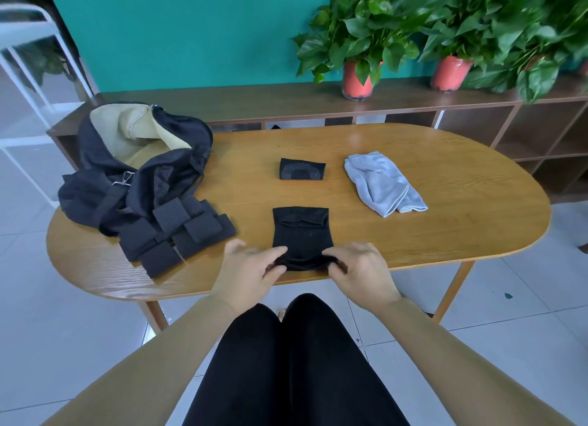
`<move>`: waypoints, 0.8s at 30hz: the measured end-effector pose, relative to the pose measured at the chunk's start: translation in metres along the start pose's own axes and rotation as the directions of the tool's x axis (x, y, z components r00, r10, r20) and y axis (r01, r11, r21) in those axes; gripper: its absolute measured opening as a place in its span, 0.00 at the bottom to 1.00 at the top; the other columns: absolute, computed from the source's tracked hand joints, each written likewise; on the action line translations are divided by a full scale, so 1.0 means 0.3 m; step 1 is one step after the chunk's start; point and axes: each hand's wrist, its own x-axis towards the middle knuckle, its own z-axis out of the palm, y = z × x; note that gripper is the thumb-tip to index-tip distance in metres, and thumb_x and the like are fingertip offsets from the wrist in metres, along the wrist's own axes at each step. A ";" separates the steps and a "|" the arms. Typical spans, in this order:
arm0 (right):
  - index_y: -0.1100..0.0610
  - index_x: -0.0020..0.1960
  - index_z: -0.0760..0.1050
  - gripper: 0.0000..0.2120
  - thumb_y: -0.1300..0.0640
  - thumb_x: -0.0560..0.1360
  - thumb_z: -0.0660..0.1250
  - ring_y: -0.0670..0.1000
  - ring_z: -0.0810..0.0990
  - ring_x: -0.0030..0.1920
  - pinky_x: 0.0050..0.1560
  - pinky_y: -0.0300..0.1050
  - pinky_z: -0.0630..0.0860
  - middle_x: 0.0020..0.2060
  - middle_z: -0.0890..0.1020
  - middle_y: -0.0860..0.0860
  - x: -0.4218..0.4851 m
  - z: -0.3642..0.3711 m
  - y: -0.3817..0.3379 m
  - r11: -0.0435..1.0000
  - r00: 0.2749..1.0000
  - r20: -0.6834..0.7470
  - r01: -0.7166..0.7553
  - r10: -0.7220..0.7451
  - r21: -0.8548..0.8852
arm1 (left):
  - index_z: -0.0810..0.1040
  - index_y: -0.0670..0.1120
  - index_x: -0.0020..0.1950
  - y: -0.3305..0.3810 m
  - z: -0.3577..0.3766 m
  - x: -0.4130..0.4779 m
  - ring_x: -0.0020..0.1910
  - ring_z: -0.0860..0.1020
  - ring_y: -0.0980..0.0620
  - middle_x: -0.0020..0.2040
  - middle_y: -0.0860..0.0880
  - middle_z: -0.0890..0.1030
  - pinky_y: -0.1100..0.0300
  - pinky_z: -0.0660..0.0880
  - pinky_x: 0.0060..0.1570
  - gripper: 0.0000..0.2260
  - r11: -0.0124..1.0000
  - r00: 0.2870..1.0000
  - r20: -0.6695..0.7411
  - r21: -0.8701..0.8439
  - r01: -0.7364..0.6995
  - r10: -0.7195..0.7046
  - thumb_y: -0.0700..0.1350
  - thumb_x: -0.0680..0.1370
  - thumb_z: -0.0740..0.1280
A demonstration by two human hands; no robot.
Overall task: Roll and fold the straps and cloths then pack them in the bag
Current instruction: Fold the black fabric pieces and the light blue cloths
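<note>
A black cloth sleeve [300, 231] lies flat near the table's front edge. My left hand [251, 269] pinches its near left corner and my right hand [359, 269] pinches its near right corner, the near edge bunched between them. Farther back lies a smaller folded black cloth [302, 169]. A grey cloth [381, 184], loosely folded, sits to the right. An open black bag [143, 158] with tan lining stands at the left, and several black perforated straps [178, 231] lie in a heap in front of it.
The oval wooden table [445, 228] stands on a tiled floor. Behind it runs a low wooden shelf unit [477, 120] carrying potted plants [358, 60] in red pots. My knees are under the table's front edge.
</note>
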 end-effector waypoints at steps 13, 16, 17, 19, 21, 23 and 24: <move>0.55 0.34 0.64 0.15 0.54 0.78 0.61 0.53 0.67 0.29 0.39 0.46 0.64 0.25 0.69 0.48 0.140 0.089 -0.016 0.891 0.891 -0.033 -0.452 0.453 0.026 | 0.71 0.53 0.60 0.015 0.045 0.139 0.36 0.76 0.58 0.33 0.57 0.74 0.59 0.55 0.62 0.08 0.929 0.945 -0.009 -0.187 0.319 -0.326 0.49 0.80 0.62; 0.55 0.37 0.66 0.13 0.52 0.79 0.60 0.54 0.69 0.31 0.41 0.46 0.66 0.28 0.73 0.51 0.160 0.104 -0.014 0.888 0.889 -0.018 -0.458 0.458 -0.050 | 0.70 0.51 0.59 -0.001 0.061 0.143 0.32 0.74 0.58 0.31 0.57 0.72 0.59 0.57 0.62 0.08 0.951 0.958 0.008 -0.118 0.285 -0.286 0.47 0.80 0.63; 0.55 0.38 0.67 0.13 0.51 0.79 0.59 0.54 0.70 0.32 0.41 0.46 0.66 0.29 0.75 0.51 0.167 0.107 -0.014 0.885 0.887 -0.013 -0.461 0.461 -0.069 | 0.71 0.51 0.58 -0.003 0.065 0.144 0.31 0.73 0.57 0.31 0.57 0.72 0.58 0.59 0.63 0.08 0.958 0.962 0.010 -0.096 0.272 -0.272 0.46 0.80 0.63; 0.55 0.42 0.72 0.12 0.50 0.80 0.59 0.53 0.70 0.34 0.40 0.44 0.65 0.33 0.78 0.52 0.178 0.109 -0.014 0.876 0.881 -0.002 -0.471 0.473 -0.104 | 0.71 0.51 0.58 -0.006 0.074 0.147 0.31 0.73 0.55 0.30 0.57 0.73 0.56 0.61 0.63 0.08 0.966 0.968 0.016 -0.056 0.251 -0.251 0.46 0.79 0.64; 0.56 0.45 0.75 0.12 0.49 0.80 0.59 0.52 0.71 0.35 0.38 0.43 0.64 0.36 0.80 0.52 0.184 0.110 -0.015 0.865 0.872 0.008 -0.484 0.489 -0.130 | 0.71 0.51 0.58 -0.010 0.083 0.148 0.30 0.72 0.55 0.30 0.56 0.74 0.56 0.62 0.62 0.08 0.975 0.975 0.031 -0.017 0.221 -0.220 0.45 0.79 0.64; 0.55 0.46 0.75 0.12 0.48 0.79 0.60 0.52 0.72 0.36 0.35 0.42 0.65 0.37 0.80 0.52 0.185 0.115 -0.017 0.856 0.863 0.012 -0.499 0.505 -0.136 | 0.70 0.51 0.58 -0.017 0.091 0.145 0.30 0.72 0.55 0.30 0.55 0.75 0.57 0.62 0.62 0.09 0.980 0.979 0.049 0.011 0.199 -0.199 0.45 0.79 0.64; 0.55 0.46 0.75 0.12 0.47 0.79 0.60 0.52 0.73 0.36 0.34 0.42 0.65 0.37 0.80 0.52 0.184 0.120 -0.018 0.851 0.857 0.011 -0.510 0.515 -0.129 | 0.70 0.51 0.57 -0.021 0.096 0.142 0.29 0.72 0.55 0.29 0.55 0.75 0.57 0.62 0.61 0.09 0.982 0.981 0.051 0.023 0.188 -0.189 0.45 0.78 0.65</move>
